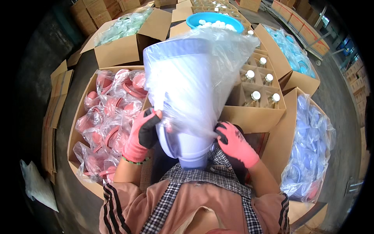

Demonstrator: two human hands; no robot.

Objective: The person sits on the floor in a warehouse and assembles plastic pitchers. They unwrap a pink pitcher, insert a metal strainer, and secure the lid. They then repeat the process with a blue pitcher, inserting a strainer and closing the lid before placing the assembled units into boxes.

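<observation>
In front of my chest, a lavender plastic jug (183, 146) with a loop handle stands tilted, its narrow end toward my lap and its wide end away from me. A thin see-through plastic bag (230, 58) covers most of it and spreads loosely to the upper right. My left hand (142, 136), in a pink and black work glove, pinches the bag's edge near the handle. On the other side my right hand (235, 142), gloved alike, has its fingers closed on the bag's gathered edge. The jug's far end is slightly blurred.
Left stands a carton of bagged pink plastic ware (111, 117); right, one of bagged lavender ware (306, 152). Ahead, a divided carton (253, 117) holds white-capped bottles, with a blue basin (191, 20) of white caps on it. Farther cartons hold green (124, 27) and turquoise ware (290, 46).
</observation>
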